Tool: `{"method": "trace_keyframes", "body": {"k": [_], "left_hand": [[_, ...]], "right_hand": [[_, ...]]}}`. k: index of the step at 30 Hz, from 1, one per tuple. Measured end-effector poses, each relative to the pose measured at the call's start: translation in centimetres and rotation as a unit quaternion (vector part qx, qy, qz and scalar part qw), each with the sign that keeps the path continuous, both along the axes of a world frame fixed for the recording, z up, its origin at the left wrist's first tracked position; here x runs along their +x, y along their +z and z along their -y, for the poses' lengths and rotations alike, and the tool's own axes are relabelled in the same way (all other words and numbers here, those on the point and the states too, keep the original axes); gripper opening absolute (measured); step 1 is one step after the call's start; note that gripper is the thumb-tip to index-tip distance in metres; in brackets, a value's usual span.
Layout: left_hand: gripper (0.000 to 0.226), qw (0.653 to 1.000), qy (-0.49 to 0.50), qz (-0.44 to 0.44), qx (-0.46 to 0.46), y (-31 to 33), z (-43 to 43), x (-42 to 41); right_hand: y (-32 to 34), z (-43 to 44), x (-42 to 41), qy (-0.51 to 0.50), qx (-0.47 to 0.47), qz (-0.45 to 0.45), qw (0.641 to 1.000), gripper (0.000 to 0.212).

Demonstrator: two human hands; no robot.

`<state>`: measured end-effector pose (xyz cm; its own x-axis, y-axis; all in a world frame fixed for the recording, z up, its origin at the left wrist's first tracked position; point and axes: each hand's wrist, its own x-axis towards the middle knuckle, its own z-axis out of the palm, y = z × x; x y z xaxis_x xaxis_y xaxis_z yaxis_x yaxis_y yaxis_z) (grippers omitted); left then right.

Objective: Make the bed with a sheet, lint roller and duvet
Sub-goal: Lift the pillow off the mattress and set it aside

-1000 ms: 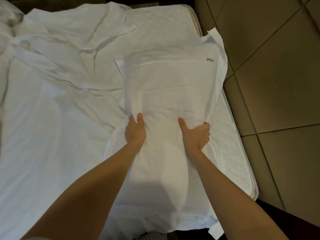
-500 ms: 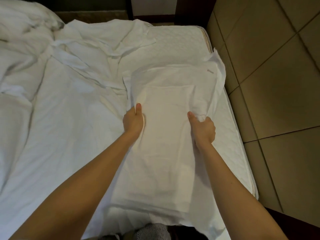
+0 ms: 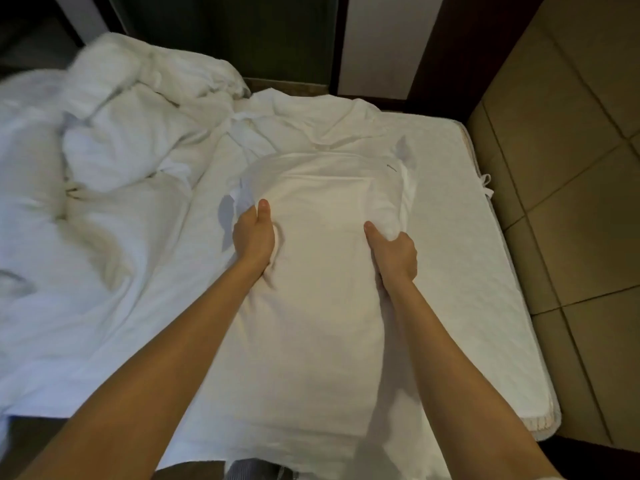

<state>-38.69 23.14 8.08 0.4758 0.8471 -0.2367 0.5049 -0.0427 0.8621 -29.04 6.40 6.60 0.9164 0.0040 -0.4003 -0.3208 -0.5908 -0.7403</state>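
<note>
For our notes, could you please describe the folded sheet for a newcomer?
Find the bare mattress on the right. The folded sheet is over it, gripped by the left hand and right hand. Unlike the crumpled duvet, it is smooth.

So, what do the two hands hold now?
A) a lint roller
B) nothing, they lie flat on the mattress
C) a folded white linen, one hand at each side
C: the left hand and the right hand each grip one side of the folded white linen; no lint roller is in view.
</note>
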Motion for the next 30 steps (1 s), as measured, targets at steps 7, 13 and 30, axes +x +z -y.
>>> {"method": "trace_keyframes", "body": {"k": [7, 13, 30], "left_hand": [[0.047, 0.996, 0.081, 0.033, -0.002, 2.6, -7.1, -12.5], [0.044, 0.988, 0.139, 0.055, 0.031, 5.0, -12.9, -21.4], [0.046, 0.941, 0.306, 0.141, 0.031, 8.1, -29.5, -32.2]], "right_hand": [[4.3, -8.6, -9.2, 0.09, -0.017, 0.05, 0.995, 0.07], [6.4, -16.0, -16.5, 0.162, 0.001, 0.051, 0.985, 0.071], [10.5, -38.1, -24.1, 0.303, 0.051, 0.091, 0.947, 0.074]]}}
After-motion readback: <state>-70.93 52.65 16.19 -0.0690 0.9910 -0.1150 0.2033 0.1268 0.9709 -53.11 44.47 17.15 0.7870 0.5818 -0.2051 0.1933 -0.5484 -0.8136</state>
